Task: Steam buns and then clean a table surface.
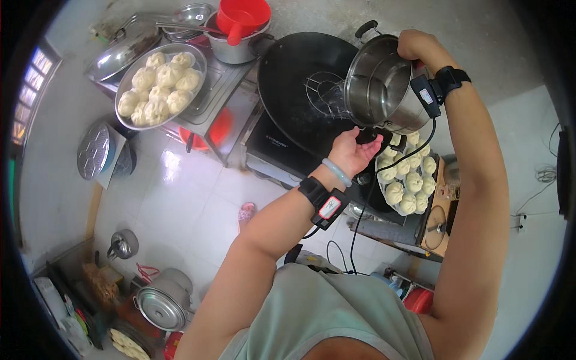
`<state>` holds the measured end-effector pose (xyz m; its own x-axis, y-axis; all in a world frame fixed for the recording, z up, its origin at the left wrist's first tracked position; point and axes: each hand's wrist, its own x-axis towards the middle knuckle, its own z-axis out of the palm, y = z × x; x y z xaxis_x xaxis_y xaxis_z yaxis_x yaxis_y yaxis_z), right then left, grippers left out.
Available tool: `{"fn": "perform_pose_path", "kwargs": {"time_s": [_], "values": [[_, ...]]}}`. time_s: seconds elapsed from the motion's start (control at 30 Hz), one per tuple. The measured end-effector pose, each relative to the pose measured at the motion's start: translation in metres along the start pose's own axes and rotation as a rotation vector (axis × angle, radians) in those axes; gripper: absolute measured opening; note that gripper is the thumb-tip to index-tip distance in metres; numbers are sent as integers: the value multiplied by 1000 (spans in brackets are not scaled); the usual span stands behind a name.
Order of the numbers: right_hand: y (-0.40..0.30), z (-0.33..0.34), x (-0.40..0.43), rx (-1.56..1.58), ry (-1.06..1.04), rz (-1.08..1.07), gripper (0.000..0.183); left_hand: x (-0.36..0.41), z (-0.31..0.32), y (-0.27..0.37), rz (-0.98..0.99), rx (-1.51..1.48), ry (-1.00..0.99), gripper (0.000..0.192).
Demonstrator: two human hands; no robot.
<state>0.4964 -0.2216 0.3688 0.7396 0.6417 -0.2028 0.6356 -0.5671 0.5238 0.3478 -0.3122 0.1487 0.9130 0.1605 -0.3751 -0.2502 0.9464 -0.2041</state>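
Observation:
A stainless steel pot (375,83) is tipped over a large black wok (288,76), and water pours from its rim. Round wire rack (325,92) lies in the wok. My right hand (416,47) grips the pot at its upper right side. At the pot's lower side handle is my left hand (355,150), palm up with curled fingers; whether it bears the handle is hard to see. White pleated buns (414,182) sit on a tray just right of my left hand. More buns (168,75) fill a round metal tray (123,114) at the upper left.
The wok stands on a black cooktop (274,139). Left of it, a metal stand (216,99) holds a pot with a red plastic dipper (243,20). A black cable (360,216) hangs from my right wrist. A kettle (123,243) and a lidded pot (162,306) are at the lower left.

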Motion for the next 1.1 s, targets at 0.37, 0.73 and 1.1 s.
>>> {"fn": "perform_pose_path", "kwargs": {"time_s": [0.37, 0.73, 1.1], "values": [[-74, -57, 30, -327, 170, -47, 24, 33, 9, 56, -327, -188, -21, 30], [-90, -68, 39, -402, 141, -34, 22, 35, 10, 77, -354, -167, -86, 23], [38, -33, 11, 153, -27, 233, 24, -6, 44, 98, -243, 279, -102, 22]]}}
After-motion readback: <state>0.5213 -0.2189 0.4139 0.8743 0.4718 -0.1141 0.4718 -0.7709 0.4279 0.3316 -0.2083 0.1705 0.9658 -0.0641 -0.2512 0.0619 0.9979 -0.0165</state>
